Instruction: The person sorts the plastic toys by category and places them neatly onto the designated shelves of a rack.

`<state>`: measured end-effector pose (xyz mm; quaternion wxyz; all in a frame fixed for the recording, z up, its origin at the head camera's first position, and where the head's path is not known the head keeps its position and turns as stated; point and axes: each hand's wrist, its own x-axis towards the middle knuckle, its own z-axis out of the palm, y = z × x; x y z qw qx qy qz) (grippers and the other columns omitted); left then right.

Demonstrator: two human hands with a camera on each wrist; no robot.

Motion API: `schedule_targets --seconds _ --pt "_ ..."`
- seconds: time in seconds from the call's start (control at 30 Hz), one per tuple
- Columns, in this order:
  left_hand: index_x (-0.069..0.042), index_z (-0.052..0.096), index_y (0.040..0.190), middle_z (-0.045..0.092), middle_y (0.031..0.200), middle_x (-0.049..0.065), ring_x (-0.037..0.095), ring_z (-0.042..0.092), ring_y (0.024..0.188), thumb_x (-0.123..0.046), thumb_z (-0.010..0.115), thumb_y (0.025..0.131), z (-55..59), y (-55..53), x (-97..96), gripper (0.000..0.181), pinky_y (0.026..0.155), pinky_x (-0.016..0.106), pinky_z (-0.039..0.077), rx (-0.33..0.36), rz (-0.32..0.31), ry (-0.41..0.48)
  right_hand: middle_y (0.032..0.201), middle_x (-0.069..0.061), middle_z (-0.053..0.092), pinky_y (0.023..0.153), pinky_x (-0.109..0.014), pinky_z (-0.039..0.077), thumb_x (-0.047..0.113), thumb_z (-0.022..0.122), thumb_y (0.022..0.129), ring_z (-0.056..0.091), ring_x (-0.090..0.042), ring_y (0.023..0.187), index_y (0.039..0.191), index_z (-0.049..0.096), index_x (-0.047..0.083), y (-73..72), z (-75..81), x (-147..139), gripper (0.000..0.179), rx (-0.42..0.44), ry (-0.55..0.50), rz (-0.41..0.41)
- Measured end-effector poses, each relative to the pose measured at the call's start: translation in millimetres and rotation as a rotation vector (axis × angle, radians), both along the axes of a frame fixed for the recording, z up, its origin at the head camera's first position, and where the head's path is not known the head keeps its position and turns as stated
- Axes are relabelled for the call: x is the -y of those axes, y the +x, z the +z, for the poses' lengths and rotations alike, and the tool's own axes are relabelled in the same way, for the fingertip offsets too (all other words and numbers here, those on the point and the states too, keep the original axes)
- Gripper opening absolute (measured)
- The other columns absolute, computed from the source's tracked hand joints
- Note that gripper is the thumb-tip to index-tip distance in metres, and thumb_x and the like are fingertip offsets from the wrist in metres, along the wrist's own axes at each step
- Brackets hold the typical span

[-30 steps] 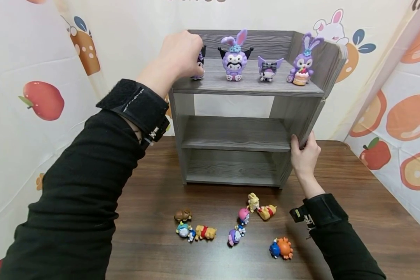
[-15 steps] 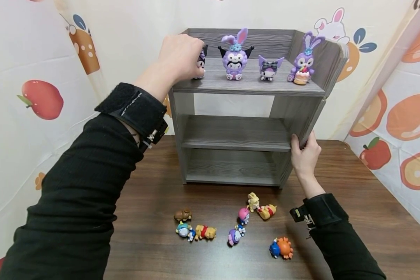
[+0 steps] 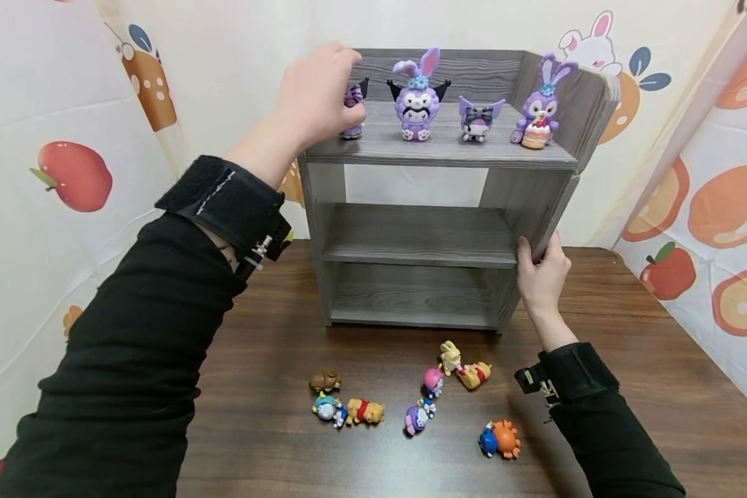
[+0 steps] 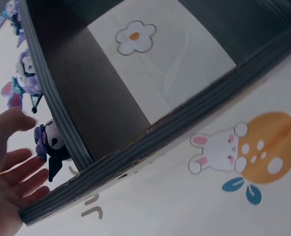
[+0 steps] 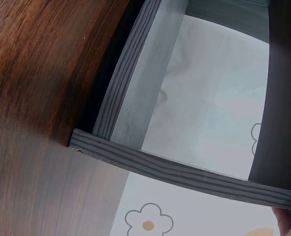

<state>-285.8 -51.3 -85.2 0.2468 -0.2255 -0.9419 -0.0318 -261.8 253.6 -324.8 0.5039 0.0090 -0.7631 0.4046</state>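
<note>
My left hand (image 3: 320, 97) is beside a small purple-and-black figurine (image 3: 353, 111) at the left end of the top shelf. In the left wrist view the thumb and fingers (image 4: 27, 179) are spread apart around the figurine (image 4: 51, 137), with a gap at the thumb. Low on its right side panel, my right hand (image 3: 543, 277) grips the grey wooden shelf unit (image 3: 417, 235), thumb at the front edge. Only a bit of that hand (image 5: 285, 221) shows in the right wrist view. Along the top stand a rabbit-eared purple figurine (image 3: 418, 104), a purple-eared figurine (image 3: 476, 121) and a purple rabbit with a cake (image 3: 538, 111).
On the brown table (image 3: 274, 456) in front lie a brown figurine (image 3: 325, 381), a yellow bear in red (image 3: 365, 411), a second bear (image 3: 475, 375), a pale yellow rabbit (image 3: 450, 357), an orange crab-like figurine (image 3: 507, 439) and several others. Patterned cloth (image 3: 68, 277) hangs around.
My left thumb and fingers have loosened from the leftmost figurine, and the hand has drawn slightly left and up. The figurine stays on the top shelf. My right hand keeps its hold.
</note>
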Motion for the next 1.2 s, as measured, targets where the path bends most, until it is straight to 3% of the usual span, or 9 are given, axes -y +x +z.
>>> schedule_targets --seconds 0.07,0.17,0.43,0.6,0.7,0.87,0.93,1.2 --pt "0.001 0.037 0.131 0.041 0.129 0.013 0.023 0.040 0.114 -0.023 0.049 0.086 -1.5 2.3 2.1 0.052 0.095 0.032 0.032 -0.012 -0.036 0.108 0.072 -0.019 0.059 0.051 -0.013 0.028 0.009 0.055 0.082 0.039 0.005 0.055 0.097 0.056 -0.007 -0.6 -0.2 -0.1 0.022 0.000 0.001 -0.002" --pt "0.001 0.040 0.128 0.041 0.128 0.011 0.019 0.037 0.119 -0.022 0.049 0.087 -5.6 6.0 5.9 0.048 0.098 0.022 0.025 -0.061 -0.114 0.232 0.074 -0.019 0.060 0.051 -0.013 0.029 0.009 0.055 0.082 0.040 0.005 0.056 0.098 0.056 -0.007 -1.1 -0.2 -0.3 0.022 -0.004 0.006 -0.003" --pt "0.004 0.051 0.114 0.050 0.112 0.013 0.018 0.044 0.108 -0.019 0.052 0.087 -24.6 24.3 13.5 0.036 0.093 0.019 0.027 -0.214 -0.307 0.365 0.076 -0.020 0.061 0.051 -0.012 0.030 0.009 0.055 0.082 0.041 0.007 0.058 0.098 0.056 -0.007 -1.9 0.5 -0.6 0.023 -0.007 0.002 0.004" --pt "0.007 0.056 0.105 0.056 0.103 0.015 0.021 0.049 0.100 -0.010 0.056 0.084 -47.4 44.2 17.9 0.027 0.090 0.024 0.032 -0.293 -0.443 0.483 0.078 -0.020 0.061 0.051 -0.012 0.030 0.009 0.055 0.082 0.041 0.007 0.058 0.098 0.056 -0.008 -2.0 -0.3 0.0 0.023 0.003 -0.003 0.005" --pt "0.008 0.057 0.101 0.058 0.099 0.016 0.023 0.051 0.097 -0.007 0.058 0.082 -67.1 57.1 20.6 0.024 0.089 0.027 0.035 -0.312 -0.524 0.490 0.078 -0.020 0.062 0.051 -0.013 0.030 0.009 0.055 0.082 0.041 0.007 0.057 0.098 0.056 -0.006 -2.7 0.1 0.1 0.023 -0.002 0.004 0.003" --pt "0.007 0.058 0.097 0.059 0.092 0.015 0.023 0.053 0.086 -0.003 0.059 0.079 -102.5 75.3 23.2 0.020 0.079 0.029 0.041 -0.266 -0.611 0.399 0.078 -0.020 0.061 0.051 -0.013 0.030 0.010 0.056 0.081 0.041 0.007 0.059 0.097 0.056 -0.006 -4.0 0.5 -1.2 0.023 -0.019 0.012 -0.002" --pt "0.005 0.059 0.094 0.060 0.089 0.012 0.020 0.053 0.081 -0.003 0.059 0.078 -115.1 82.7 23.8 0.018 0.075 0.028 0.042 -0.202 -0.619 0.357 0.076 -0.019 0.061 0.051 -0.013 0.029 0.010 0.056 0.081 0.041 0.006 0.058 0.096 0.056 -0.006 -4.2 0.4 -1.6 0.023 -0.020 0.009 -0.005" --pt "-0.007 0.061 0.090 0.060 0.086 0.001 0.012 0.056 0.076 -0.010 0.063 0.079 -159.2 109.9 25.4 0.012 0.066 0.027 0.046 0.110 -0.513 0.093 0.073 -0.018 0.059 0.051 -0.013 0.029 0.011 0.055 0.082 0.041 0.003 0.056 0.096 0.056 -0.006 -2.8 -0.4 -0.1 0.023 -0.001 -0.015 0.003"
